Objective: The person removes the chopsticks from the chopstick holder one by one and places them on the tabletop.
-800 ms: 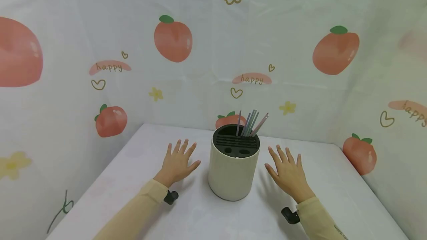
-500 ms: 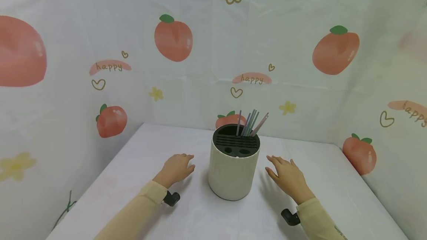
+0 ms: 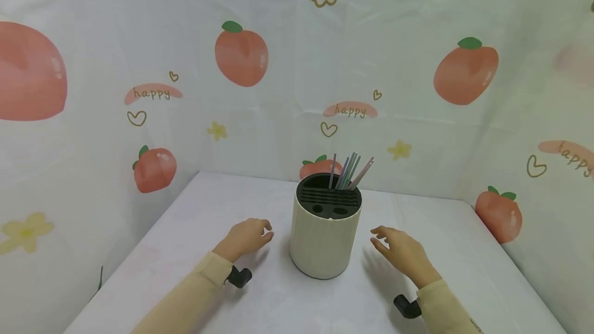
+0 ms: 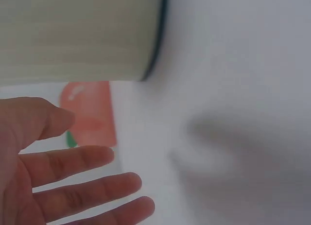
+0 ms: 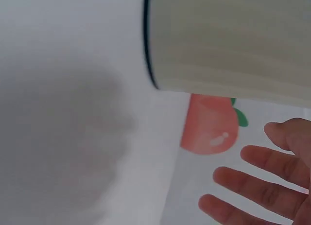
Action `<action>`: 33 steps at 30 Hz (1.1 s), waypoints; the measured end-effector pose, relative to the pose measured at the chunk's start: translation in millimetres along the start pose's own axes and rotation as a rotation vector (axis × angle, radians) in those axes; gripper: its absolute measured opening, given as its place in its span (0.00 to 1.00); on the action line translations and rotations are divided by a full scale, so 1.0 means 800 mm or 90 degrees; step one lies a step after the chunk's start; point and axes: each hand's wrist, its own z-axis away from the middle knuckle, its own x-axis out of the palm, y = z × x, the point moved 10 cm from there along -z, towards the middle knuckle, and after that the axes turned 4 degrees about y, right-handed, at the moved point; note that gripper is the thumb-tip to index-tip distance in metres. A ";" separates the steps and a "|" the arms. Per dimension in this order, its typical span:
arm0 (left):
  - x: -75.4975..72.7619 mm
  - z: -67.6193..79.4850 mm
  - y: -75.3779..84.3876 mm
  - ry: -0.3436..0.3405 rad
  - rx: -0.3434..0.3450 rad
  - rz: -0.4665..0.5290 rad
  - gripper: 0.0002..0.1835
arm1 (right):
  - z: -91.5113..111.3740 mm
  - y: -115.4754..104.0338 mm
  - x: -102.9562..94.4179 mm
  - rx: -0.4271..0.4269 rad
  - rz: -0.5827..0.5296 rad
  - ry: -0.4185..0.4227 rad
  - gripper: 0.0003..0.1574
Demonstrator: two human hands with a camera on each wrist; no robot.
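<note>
A cream cylindrical desk organizer (image 3: 323, 246) stands upright on the white table, its black top divided into slots and holes. Several thin pastel sticks (image 3: 350, 173) lean in its rear compartment; what kind they are is too small to make out. To its left hovers my left hand (image 3: 245, 236), fingers bent loosely, touching nothing. My right hand (image 3: 405, 252) is held above the table on the other side, likewise loosely bent and holding nothing. Both wrist views show the organizer's lower side just beyond the thumb, with a gap between.
The white table (image 3: 297, 311) runs back to a hanging cloth (image 3: 278, 117) printed with peaches and flowers. Cloth also closes in the left and right sides. A small black device (image 3: 239, 276) sits at my left wrist, another black device (image 3: 407, 306) at my right.
Both hands had spread, straight fingers pointing forward; these have since bent downward and inward. The forearms have barely moved, and the organizer and sticks stay in place.
</note>
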 end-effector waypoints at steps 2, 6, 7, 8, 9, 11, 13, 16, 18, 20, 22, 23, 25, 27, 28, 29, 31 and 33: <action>-0.016 -0.008 0.005 0.008 0.001 0.047 0.14 | -0.005 -0.002 -0.009 0.003 -0.035 -0.003 0.17; -0.062 -0.023 0.024 0.046 0.028 0.188 0.17 | -0.023 -0.012 -0.045 -0.012 -0.137 0.044 0.16; -0.072 -0.027 0.029 0.053 0.032 0.227 0.18 | -0.029 -0.016 -0.056 -0.020 -0.168 0.063 0.16; -0.082 -0.030 0.034 0.062 0.038 0.265 0.19 | -0.034 -0.020 -0.067 -0.028 -0.199 0.082 0.16; -0.091 -0.034 0.039 0.069 0.043 0.307 0.19 | -0.040 -0.024 -0.079 -0.035 -0.230 0.100 0.16; -0.103 -0.040 0.048 0.074 0.049 0.385 0.20 | -0.052 -0.033 -0.100 -0.049 -0.281 0.130 0.17; -0.109 -0.046 0.056 0.066 0.050 0.470 0.21 | -0.064 -0.042 -0.116 -0.059 -0.322 0.148 0.18; -0.109 -0.051 0.071 0.037 0.057 0.573 0.20 | -0.077 -0.052 -0.131 -0.066 -0.387 0.161 0.19; -0.105 -0.053 0.079 0.015 0.060 0.619 0.20 | -0.083 -0.056 -0.136 -0.067 -0.442 0.169 0.19; -0.099 -0.054 0.084 -0.002 0.054 0.641 0.20 | -0.086 -0.059 -0.137 -0.071 -0.510 0.174 0.18; -0.093 -0.054 0.087 -0.011 0.047 0.647 0.20 | -0.088 -0.061 -0.137 -0.083 -0.584 0.180 0.17; -0.091 -0.054 0.087 -0.014 0.042 0.648 0.20 | -0.089 -0.062 -0.136 -0.090 -0.619 0.181 0.17; -0.087 -0.054 0.087 -0.015 0.031 0.644 0.20 | -0.090 -0.064 -0.134 -0.108 -0.687 0.179 0.15; -0.084 -0.053 0.086 -0.010 0.020 0.645 0.20 | -0.091 -0.065 -0.131 -0.124 -0.731 0.177 0.13; -0.083 -0.052 0.086 -0.008 0.013 0.647 0.20 | -0.092 -0.065 -0.130 -0.128 -0.746 0.176 0.12; -0.082 -0.051 0.086 -0.005 0.006 0.649 0.20 | -0.093 -0.065 -0.129 -0.131 -0.756 0.176 0.13; -0.080 -0.051 0.085 0.002 -0.009 0.658 0.19 | -0.094 -0.065 -0.127 -0.133 -0.770 0.175 0.13; -0.079 -0.050 0.084 0.011 -0.020 0.661 0.19 | -0.094 -0.065 -0.126 -0.132 -0.781 0.173 0.14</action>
